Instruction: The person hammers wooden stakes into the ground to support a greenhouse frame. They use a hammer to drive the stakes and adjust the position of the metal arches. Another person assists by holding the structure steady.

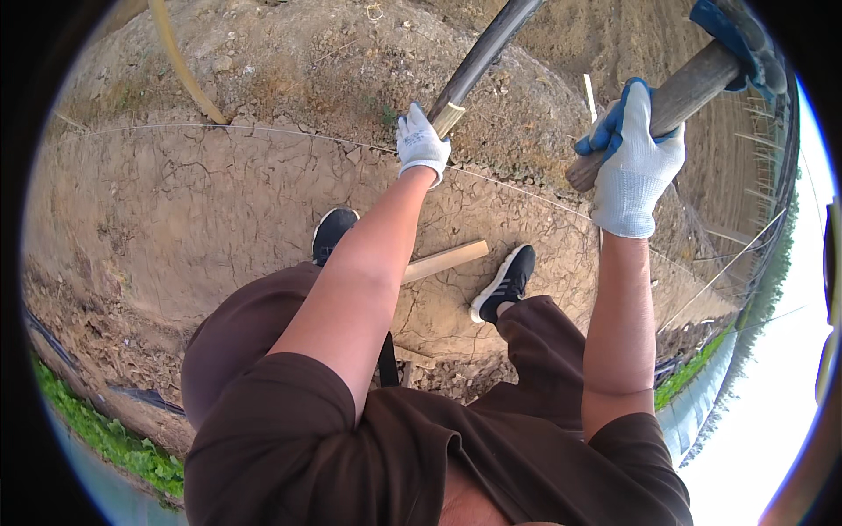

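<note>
My left hand [423, 145], in a white work glove, is closed around the lower part of a dark, weathered wooden stake [487, 54]. Pale wood shows on the stake beside my fingers, and its top runs out of the picture. Its foot is hidden by my hand. My right hand [633, 158], in a white glove with blue palm and fingers, grips the thick wooden handle of a hammer [697, 83]. The hammer is raised at the upper right, its blue and grey head [745, 44] partly cut off at the rim.
A thin white string [294, 131] runs across the cracked soil past my left hand. Another pale stake [186, 63] stands at the far left. Between my shoes lies a wooden piece [447, 260]. Beyond the string rises a rough earth bank [307, 66].
</note>
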Motion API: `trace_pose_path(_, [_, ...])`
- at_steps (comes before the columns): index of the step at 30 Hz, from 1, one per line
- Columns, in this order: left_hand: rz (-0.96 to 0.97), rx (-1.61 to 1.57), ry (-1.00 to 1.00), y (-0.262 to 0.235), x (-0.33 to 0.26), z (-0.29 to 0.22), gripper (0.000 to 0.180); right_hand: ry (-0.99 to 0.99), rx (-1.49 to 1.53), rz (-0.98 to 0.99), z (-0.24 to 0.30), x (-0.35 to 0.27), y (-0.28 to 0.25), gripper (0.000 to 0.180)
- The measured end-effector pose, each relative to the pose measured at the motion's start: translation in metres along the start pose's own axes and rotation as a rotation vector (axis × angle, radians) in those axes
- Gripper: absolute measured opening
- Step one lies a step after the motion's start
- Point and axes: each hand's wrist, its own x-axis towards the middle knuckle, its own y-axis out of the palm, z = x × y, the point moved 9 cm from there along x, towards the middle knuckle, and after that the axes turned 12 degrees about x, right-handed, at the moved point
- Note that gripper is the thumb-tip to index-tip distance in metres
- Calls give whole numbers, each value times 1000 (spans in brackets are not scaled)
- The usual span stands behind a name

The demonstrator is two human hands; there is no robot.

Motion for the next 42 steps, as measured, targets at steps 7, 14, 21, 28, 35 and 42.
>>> trace_pose_path(7, [121,102,34,8,-3,-1,113,614,-769,331,-226,-118,-24,36])
trace_pose_path(14, [-323,110,-86,-55,-80,121,74,779,-356,220,-164,-151,-36,31])
trace_pose_path(21, [-248,400,-154,-69,-145,203,50,955,-318,400,-225,-223,33,35])
trace_pose_path(28, [-208,440,-209,-58,-128,204,51,583,-459,295,-299,-134,98,41])
trace_pose_path(35, [-210,471,-219,-57,-131,214,51,1043,-387,517,-326,-157,98,33])
trace_pose_path(42, [-248,483,-180,-60,-123,202,49,446,-273,245,-290,-83,146,41])
